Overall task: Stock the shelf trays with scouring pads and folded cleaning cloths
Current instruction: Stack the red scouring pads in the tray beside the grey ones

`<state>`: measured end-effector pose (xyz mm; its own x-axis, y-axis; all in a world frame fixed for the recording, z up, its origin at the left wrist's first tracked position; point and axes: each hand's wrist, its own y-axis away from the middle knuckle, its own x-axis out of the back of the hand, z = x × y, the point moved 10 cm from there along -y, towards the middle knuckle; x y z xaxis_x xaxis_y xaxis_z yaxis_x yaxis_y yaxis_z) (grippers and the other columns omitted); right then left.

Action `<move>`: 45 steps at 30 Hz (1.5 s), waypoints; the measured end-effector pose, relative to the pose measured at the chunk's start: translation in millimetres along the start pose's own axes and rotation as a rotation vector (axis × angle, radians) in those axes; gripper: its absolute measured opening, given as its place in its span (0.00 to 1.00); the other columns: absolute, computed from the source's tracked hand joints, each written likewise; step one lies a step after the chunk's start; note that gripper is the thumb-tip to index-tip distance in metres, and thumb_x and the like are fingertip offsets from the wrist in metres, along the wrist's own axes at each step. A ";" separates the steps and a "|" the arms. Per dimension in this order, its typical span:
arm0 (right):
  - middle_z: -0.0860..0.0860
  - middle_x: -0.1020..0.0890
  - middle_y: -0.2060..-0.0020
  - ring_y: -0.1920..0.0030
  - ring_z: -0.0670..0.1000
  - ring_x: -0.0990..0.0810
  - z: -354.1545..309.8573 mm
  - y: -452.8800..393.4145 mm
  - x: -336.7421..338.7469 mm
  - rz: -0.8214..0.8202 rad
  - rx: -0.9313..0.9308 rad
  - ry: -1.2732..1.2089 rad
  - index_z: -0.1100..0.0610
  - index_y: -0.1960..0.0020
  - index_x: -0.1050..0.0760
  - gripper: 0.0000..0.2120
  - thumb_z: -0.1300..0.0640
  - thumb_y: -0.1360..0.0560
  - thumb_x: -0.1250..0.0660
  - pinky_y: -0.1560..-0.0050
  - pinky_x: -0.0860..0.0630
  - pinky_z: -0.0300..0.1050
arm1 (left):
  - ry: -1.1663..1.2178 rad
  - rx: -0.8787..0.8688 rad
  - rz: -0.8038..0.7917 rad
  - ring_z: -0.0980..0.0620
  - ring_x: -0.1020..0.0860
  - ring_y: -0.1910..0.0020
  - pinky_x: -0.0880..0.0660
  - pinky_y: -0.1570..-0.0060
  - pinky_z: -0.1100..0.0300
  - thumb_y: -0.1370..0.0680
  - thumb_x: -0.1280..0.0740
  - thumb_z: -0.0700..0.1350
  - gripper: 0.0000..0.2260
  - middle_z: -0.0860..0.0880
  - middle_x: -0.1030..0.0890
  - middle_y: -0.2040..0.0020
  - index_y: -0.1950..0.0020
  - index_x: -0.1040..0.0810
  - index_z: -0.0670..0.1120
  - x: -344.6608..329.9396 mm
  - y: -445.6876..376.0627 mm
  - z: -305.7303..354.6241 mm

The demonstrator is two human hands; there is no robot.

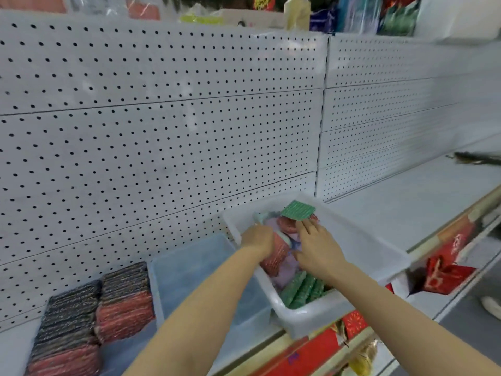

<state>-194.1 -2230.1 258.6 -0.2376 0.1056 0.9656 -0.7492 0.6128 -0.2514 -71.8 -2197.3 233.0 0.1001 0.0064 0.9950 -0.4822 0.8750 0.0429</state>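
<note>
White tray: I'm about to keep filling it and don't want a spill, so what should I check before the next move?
1. White tray sits on the shelf: ok, though its front end overhangs the edge.
2. Room left inside: ok, the right side looks bare.
3. Green scouring pad held by the right hand: ok.
4. Left hand grip on the red pads: cannot tell.
5. Green pads at front stand in a row: ok.

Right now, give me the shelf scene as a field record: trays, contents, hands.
white tray: red, purple and green pads inside
green pad: pinched at right hand's fingertips, above tray's far end
left hand: inside tray, on red pads
right hand: over tray
blue tray: looks empty
stacked cloths: left of blue tray
</note>
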 end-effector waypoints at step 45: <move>0.51 0.37 0.26 0.30 0.59 0.35 78.3 -142.0 -117.1 -0.343 0.236 -0.125 0.45 0.24 0.44 0.33 0.46 0.24 0.34 0.33 0.33 0.51 | 0.309 0.029 0.139 0.50 0.25 0.53 0.29 0.54 0.56 0.22 0.32 0.50 0.10 0.52 0.24 0.52 0.42 0.26 0.50 44.6 18.7 -10.5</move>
<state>-108.3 -2390.7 176.0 -0.0119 -0.1776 0.9840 -0.9153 0.3981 0.0608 -67.2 -2175.5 277.2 0.2885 0.2751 0.9171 -0.5337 0.8415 -0.0846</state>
